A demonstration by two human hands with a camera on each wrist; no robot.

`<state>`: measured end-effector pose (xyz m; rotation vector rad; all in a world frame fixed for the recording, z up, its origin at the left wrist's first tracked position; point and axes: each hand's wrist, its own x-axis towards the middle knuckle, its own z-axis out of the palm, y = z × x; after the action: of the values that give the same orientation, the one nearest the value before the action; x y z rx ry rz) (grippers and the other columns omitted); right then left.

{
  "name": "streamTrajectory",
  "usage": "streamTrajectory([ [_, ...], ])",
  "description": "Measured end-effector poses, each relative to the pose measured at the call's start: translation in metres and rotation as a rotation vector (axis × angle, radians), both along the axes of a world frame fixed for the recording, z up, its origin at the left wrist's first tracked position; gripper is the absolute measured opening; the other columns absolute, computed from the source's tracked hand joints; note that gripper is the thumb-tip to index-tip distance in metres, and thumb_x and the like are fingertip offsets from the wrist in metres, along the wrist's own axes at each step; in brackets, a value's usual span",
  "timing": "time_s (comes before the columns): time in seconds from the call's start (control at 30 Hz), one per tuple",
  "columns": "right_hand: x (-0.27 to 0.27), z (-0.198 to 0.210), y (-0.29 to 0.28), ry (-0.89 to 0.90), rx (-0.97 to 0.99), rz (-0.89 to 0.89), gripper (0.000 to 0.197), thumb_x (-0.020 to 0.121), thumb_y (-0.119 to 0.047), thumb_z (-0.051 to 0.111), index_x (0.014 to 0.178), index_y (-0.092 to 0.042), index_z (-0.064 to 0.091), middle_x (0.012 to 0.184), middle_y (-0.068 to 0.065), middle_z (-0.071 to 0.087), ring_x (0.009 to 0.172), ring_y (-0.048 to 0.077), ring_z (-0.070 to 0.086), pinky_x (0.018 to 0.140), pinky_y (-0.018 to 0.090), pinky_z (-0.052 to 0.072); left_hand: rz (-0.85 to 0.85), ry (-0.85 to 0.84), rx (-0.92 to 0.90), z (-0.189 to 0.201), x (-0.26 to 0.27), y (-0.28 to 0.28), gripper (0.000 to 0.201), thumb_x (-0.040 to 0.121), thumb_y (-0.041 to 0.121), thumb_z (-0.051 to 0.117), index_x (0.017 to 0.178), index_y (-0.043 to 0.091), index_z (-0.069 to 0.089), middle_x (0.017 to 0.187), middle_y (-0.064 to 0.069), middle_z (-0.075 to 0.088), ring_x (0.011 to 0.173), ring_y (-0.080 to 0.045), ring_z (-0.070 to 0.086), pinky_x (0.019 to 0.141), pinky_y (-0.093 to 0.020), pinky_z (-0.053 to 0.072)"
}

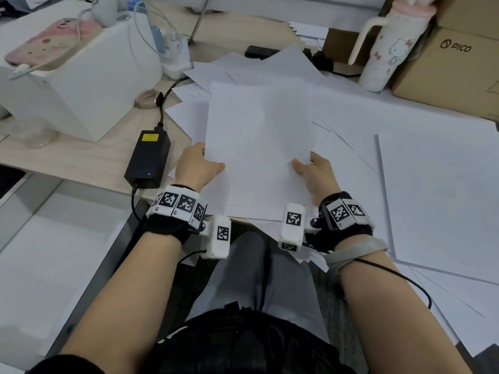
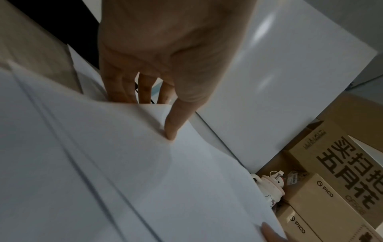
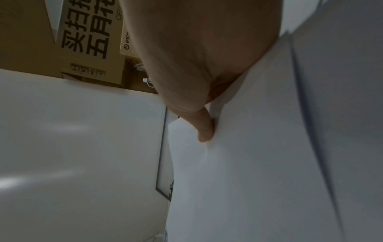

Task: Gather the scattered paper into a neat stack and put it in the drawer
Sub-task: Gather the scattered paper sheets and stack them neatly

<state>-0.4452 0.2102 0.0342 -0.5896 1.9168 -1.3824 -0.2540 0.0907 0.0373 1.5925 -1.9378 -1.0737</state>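
Holding: gathered sheets [image 1: 259,147], lifted over the desk [image 1: 89,157], long axis running away from the body.
Gripping left edge: left hand [image 1: 195,164], thumb on top.
Gripping right edge: right hand [image 1: 314,171].
Lying nearer the right hand: loose sheets [image 1: 437,201].
Showing nowhere: drawer.

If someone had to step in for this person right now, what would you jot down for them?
Left hand: grips the left edge of the held sheets, thumb on top, fingers underneath.
Right hand: grips the right edge the same way.
Paper: a few sheets are gathered between the hands over the desk's near edge. Many loose sheets lie scattered across the desk, some hanging off its near edge.
Done: a small stack started.
Left: collect the other sheets, square them up, put the stack in the drawer. No drawer shows in these views.
Mind the black power adapter beside the left hand.
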Motion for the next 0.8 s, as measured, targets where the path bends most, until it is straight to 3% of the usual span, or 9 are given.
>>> streamTrajectory([
  [0.07,0.001,0.004,0.005,-0.008,-0.069,0.004,0.007,0.091,-0.005,0.056,0.090,-0.009,0.062,0.093,0.011,0.067,0.084,0.023,0.061,0.090,0.047,0.052,0.015,0.031,-0.007,0.000,0.000,-0.001,0.037,0.078,0.028,0.067,0.110,0.012,0.059,0.113,-0.008,0.060,0.113,-0.029,0.055,0.096,-0.045,0.046],
  [0.13,0.001,0.008,0.008,0.002,-0.164,0.015,0.016,0.092,-0.002,0.054,0.087,-0.016,0.061,0.091,0.005,0.066,0.084,0.020,0.062,0.087,0.043,0.053,0.030,0.108,0.023,0.002,-0.003,-0.001,0.039,0.086,0.023,0.064,0.122,0.011,0.056,0.116,-0.005,0.058,0.117,-0.026,0.053,0.101,-0.042,0.043],
  [0.27,0.002,0.024,0.013,0.054,-0.365,0.032,0.020,0.093,0.002,0.051,0.099,-0.014,0.061,0.092,-0.001,0.068,0.079,0.007,0.066,0.076,0.026,0.055,0.099,0.387,0.051,0.013,-0.008,0.001,0.038,0.089,0.013,0.061,0.126,0.010,0.052,0.108,-0.002,0.062,0.102,-0.019,0.061,0.092,-0.033,0.051],
  [0.37,0.000,0.037,0.016,0.101,-0.489,0.043,0.021,0.094,0.001,0.052,0.110,-0.009,0.061,0.097,-0.002,0.069,0.089,0.010,0.066,0.080,0.026,0.053,0.140,0.551,-0.054,0.030,-0.007,0.002,0.032,0.086,0.001,0.059,0.116,0.010,0.053,0.093,-0.001,0.064,0.085,-0.015,0.063,0.068,-0.018,0.052],
  [0.4,-0.002,0.041,0.017,0.111,-0.525,0.048,0.021,0.094,0.001,0.053,0.110,-0.009,0.061,0.096,-0.005,0.070,0.090,0.011,0.066,0.080,0.027,0.053,0.144,0.594,-0.094,0.037,-0.007,0.003,0.031,0.085,-0.002,0.058,0.114,0.010,0.054,0.090,0.001,0.063,0.082,-0.013,0.062,0.065,-0.016,0.051],
  [0.53,-0.007,0.053,0.023,0.139,-0.618,0.068,0.020,0.092,-0.001,0.054,0.110,-0.008,0.060,0.095,-0.010,0.071,0.095,0.014,0.066,0.083,0.030,0.053,0.083,0.720,-0.195,0.058,-0.011,0.011,0.030,0.083,-0.007,0.056,0.104,0.014,0.054,0.096,0.003,0.063,0.087,-0.012,0.061,0.068,-0.017,0.048],
  [0.67,-0.011,0.056,0.029,0.117,-0.625,0.024,0.025,0.090,0.006,0.054,0.106,-0.011,0.061,0.093,-0.010,0.072,0.094,0.013,0.066,0.082,0.027,0.051,-0.021,0.771,-0.193,0.068,-0.013,0.023,0.039,0.079,-0.018,0.048,0.101,0.014,0.053,0.093,0.003,0.063,0.079,0.003,0.063,0.071,-0.014,0.048],
  [0.8,-0.006,0.057,0.033,0.056,-0.642,-0.011,0.026,0.086,0.008,0.059,0.104,-0.010,0.060,0.095,-0.003,0.070,0.092,0.013,0.067,0.081,0.026,0.051,-0.110,0.822,-0.120,0.071,-0.012,0.030,0.042,0.077,-0.016,0.052,0.110,0.010,0.053,0.098,0.001,0.065,0.091,-0.007,0.065,0.075,-0.018,0.050],
])
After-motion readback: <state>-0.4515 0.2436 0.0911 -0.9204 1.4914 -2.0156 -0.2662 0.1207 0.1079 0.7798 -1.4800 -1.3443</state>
